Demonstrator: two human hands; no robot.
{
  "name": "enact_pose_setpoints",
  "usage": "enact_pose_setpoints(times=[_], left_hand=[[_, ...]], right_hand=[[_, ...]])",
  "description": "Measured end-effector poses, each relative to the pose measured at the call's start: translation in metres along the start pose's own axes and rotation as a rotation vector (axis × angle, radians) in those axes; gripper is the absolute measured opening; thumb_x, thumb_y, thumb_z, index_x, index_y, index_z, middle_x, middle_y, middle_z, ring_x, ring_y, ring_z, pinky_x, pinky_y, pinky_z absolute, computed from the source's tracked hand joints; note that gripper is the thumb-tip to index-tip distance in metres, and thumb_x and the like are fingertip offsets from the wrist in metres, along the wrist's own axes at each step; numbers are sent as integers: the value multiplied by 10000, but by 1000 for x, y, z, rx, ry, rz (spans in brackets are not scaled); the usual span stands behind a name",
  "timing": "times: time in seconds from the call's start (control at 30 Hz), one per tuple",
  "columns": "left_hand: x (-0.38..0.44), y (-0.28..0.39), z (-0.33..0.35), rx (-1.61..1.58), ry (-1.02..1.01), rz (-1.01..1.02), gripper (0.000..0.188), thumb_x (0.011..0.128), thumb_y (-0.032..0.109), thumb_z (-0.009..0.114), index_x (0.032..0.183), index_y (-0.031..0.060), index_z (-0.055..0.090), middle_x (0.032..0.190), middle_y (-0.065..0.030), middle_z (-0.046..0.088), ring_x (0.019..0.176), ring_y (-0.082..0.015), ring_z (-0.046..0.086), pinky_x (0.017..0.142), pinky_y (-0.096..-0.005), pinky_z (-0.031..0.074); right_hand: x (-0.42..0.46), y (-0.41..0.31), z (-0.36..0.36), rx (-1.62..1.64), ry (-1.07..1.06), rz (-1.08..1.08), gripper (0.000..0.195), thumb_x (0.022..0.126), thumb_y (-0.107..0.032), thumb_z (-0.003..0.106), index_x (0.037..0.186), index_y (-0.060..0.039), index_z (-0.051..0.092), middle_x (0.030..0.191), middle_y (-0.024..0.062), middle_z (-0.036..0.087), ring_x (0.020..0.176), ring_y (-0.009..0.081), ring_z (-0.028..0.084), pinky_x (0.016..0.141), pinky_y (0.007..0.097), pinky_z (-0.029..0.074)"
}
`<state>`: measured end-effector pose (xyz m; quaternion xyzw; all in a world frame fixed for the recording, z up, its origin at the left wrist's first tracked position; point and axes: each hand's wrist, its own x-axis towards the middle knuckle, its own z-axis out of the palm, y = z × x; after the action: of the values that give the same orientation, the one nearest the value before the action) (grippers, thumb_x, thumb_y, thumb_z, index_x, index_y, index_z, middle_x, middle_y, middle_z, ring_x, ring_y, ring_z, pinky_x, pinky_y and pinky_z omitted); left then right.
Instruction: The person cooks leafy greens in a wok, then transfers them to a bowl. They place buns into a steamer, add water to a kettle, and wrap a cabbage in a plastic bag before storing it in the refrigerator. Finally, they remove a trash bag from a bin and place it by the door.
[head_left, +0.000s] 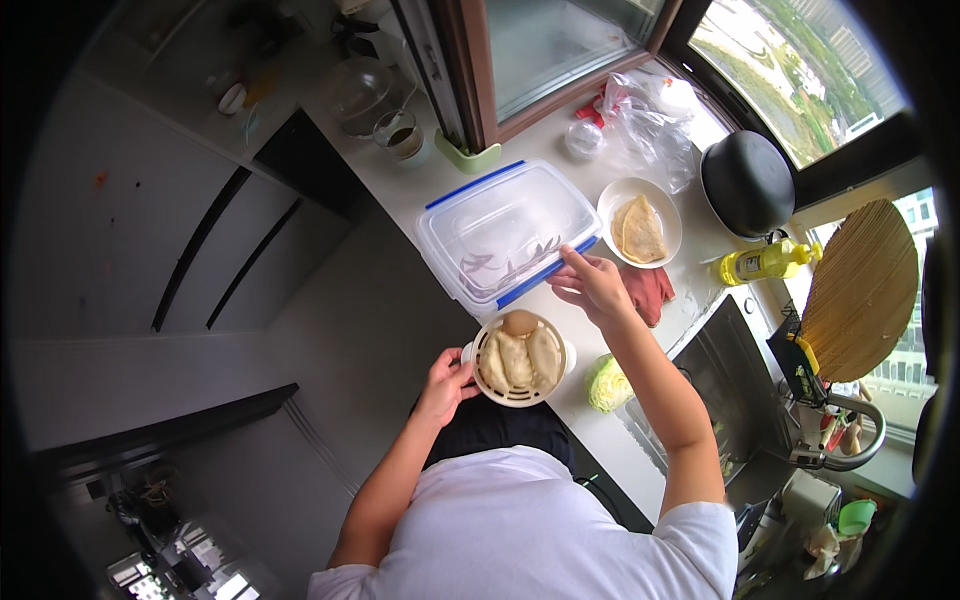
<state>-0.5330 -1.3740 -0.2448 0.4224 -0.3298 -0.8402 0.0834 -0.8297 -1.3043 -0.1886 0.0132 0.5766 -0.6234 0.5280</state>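
Observation:
My left hand (445, 384) grips the handle of a round slotted steamer basket (519, 399), held in front of my body near the counter's edge. In the basket lie several pale dumplings (516, 358) side by side and one brown egg (520, 323). My right hand (589, 283) pinches the near corner of a clear plastic food container (517, 217), at the blue clip on its lid. That lid sits on the container, which rests on the counter. To its right, a white bowl (606, 196) holds a folded flatbread (641, 231).
A red cloth (649, 294), a cabbage piece (609, 384), a dish soap bottle (761, 262) and a black pot (748, 184) stand right, around the sink (720, 367). Beyond the container are a glass cup (400, 136), plastic bags (649, 127) and an open window sash (495, 90).

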Motion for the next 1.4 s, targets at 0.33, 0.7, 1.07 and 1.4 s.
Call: enact_pose_setpoints(times=[0.33, 0.7, 1.07, 1.4], left_hand=[[109, -59, -22, 28, 49, 170, 461, 933, 180, 570, 1372, 147, 436, 1340, -51, 487, 1226, -218, 490, 951, -442, 459], [67, 87, -204, -50, -166, 92, 620, 920, 423, 564, 1415, 111, 356, 1404, -118, 428, 1241, -273, 475, 988, -449, 452], [-36, 393, -306, 147, -118, 672, 892, 815, 491, 693, 1480, 90, 254, 1458, -135, 345, 1272, -326, 451, 954, -491, 450], [67, 574, -252, -207, 53, 849, 717, 861, 293, 662, 1441, 67, 307, 1355, -105, 431, 1187, -255, 484, 957, -472, 421]], right_hand=[[-62, 8, 75, 29, -42, 47, 274, 946, -259, 592, 995, 9, 577, 807, 44, 642, 709, 112, 637, 656, 268, 551], [-16, 42, 241, -54, -108, -115, 264, 931, -232, 615, 1022, 16, 613, 803, 24, 618, 679, 81, 625, 618, 214, 565], [94, -31, 446, -230, -351, -344, 448, 927, -361, 597, 1173, 12, 576, 911, 45, 659, 803, 124, 626, 715, 291, 532], [184, -100, 593, -66, -622, -828, 977, 840, -641, 559, 1512, -86, 117, 1422, 90, 372, 1299, 234, 402, 1004, 400, 406]])
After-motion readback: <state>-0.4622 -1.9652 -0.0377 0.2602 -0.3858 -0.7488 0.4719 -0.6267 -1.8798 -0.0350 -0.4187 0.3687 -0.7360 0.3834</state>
